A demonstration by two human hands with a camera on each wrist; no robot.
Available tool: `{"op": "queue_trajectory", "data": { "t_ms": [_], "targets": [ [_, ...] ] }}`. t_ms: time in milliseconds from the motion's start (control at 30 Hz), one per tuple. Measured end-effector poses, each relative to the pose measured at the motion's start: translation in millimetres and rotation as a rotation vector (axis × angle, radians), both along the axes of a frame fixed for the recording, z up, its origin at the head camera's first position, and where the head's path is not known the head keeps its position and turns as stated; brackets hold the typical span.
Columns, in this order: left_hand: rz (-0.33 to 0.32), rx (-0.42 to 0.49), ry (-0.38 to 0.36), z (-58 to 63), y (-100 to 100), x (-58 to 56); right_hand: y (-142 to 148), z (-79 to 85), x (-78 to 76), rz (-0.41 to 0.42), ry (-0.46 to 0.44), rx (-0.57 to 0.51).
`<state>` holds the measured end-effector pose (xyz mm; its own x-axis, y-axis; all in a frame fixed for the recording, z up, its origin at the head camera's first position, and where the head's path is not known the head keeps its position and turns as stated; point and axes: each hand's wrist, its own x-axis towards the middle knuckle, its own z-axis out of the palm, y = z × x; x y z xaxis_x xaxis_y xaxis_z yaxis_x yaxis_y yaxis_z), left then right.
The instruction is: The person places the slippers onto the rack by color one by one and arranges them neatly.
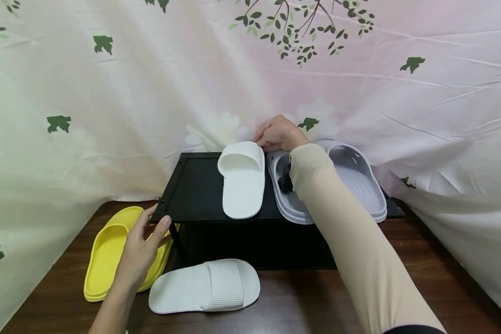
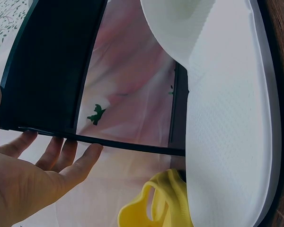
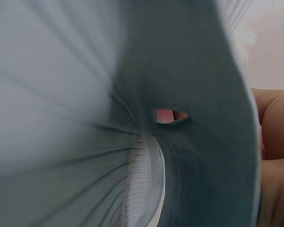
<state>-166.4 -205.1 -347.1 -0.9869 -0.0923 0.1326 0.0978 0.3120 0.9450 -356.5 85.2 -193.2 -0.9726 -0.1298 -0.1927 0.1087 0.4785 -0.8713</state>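
A white slipper [image 1: 243, 185] lies on top of a black rack [image 1: 196, 185], toe toward the back. My right hand [image 1: 279, 133] reaches over the grey clogs [image 1: 355, 181], its curled fingers holding the slipper's toe at the right edge. In the right wrist view a grey clog [image 3: 203, 156] fills most of the picture and hides the fingertips. My left hand [image 1: 139, 250] grips the rack's front left corner, thumb at the front edge and fingers along the side. A second white slipper [image 1: 204, 286] lies sideways on the table before the rack.
Yellow slippers [image 1: 112, 255] stand on the brown wooden table [image 1: 292, 306] left of the rack, partly behind my left hand. A patterned cloth [image 1: 171, 83] hangs close behind the rack and along both sides.
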Motion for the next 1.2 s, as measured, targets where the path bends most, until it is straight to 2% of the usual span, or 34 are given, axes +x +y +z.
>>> {"op": "queue_trajectory", "data": {
  "t_ms": [200, 433, 767, 1200],
  "targets": [
    [0.005, 0.000, 0.022, -0.3, -1.0, -1.1, 1.6, 3.3, 0.4, 0.008, -0.017, -0.064],
    [-0.007, -0.012, -0.004, 0.0, 0.8, 0.4, 6.8, 11.2, 3.8, 0.003, -0.039, -0.100],
    [0.007, -0.021, -0.027, 1.3, 0.6, 1.4, 10.9, 23.8, 15.3, 0.038, -0.069, -0.178],
    [-0.003, -0.024, -0.020, 2.0, 0.9, 2.4, 22.8, 39.2, 40.0, 0.077, 0.003, -0.134]
  ]
}}
